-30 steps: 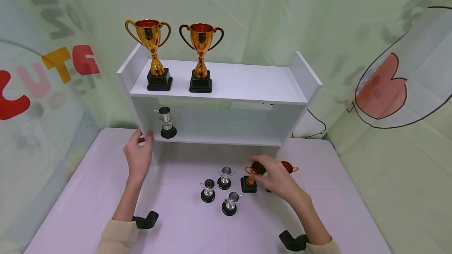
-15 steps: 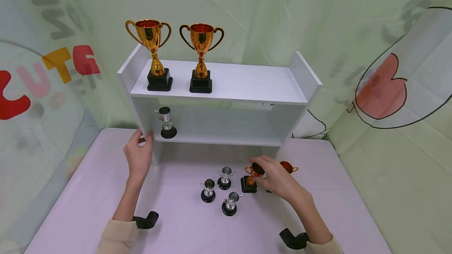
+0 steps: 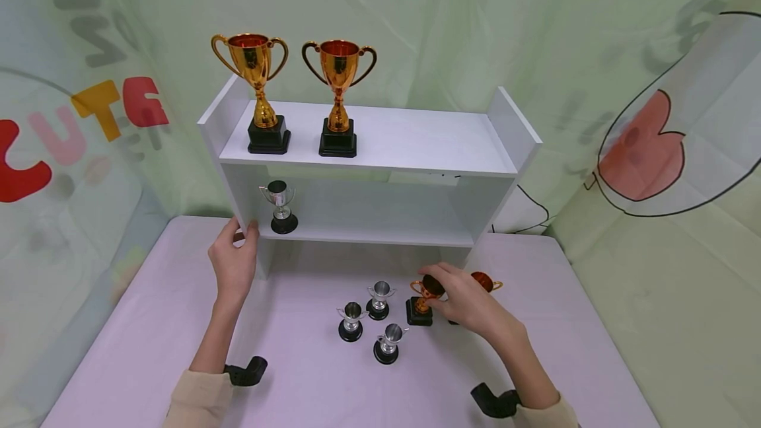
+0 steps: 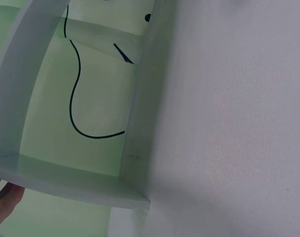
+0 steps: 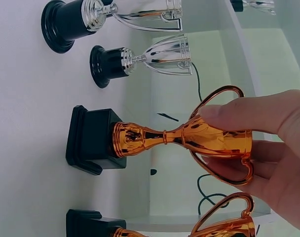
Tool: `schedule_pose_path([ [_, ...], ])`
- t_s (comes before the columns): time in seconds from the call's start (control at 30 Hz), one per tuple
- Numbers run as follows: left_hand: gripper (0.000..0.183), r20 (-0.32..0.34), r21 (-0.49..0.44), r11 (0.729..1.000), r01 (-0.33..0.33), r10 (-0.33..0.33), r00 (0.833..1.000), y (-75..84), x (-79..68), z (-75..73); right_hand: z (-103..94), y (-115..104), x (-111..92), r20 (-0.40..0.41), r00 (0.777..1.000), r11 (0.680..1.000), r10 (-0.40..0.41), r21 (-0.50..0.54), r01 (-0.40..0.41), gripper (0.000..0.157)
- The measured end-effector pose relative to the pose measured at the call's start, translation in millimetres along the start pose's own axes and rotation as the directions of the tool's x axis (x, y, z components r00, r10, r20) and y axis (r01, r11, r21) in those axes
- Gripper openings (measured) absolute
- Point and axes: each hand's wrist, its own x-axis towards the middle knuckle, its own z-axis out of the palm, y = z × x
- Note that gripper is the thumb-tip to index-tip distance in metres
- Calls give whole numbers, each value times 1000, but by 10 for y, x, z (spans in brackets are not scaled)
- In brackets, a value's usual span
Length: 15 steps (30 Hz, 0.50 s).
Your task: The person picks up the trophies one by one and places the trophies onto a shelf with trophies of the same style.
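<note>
My right hand [image 3: 466, 299] holds a copper-gold trophy cup [image 5: 214, 140] by its bowl, thumb on one side and fingers on the other. The cup's square black base [image 3: 419, 313] is close over the table. In the head view a second copper-gold trophy [image 3: 486, 281] is partly hidden behind this hand. With thumb and fingers my left hand [image 3: 233, 263] grips the left side panel of the white shelf [image 3: 368, 207]. Left of the right hand, small silver trophies stand on the table: one at the back [image 3: 379, 298], one at the left [image 3: 351, 320] and one in front [image 3: 388, 343].
On the top board are two large trophies, a gold one [image 3: 261, 94] at the left and a copper-gold one [image 3: 339, 94] beside it. A silver trophy [image 3: 281, 207] stands at the left of the middle board. Printed cloth [image 3: 440, 32] hangs behind the white table [image 3: 309, 388].
</note>
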Motion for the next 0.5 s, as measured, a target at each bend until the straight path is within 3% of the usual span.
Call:
schedule_pose_path([
  [0.5,29,10,5,1000,-11,11,1000,-15,-1,-1,95,27,26,-61,998,994,-7,111,14,53],
])
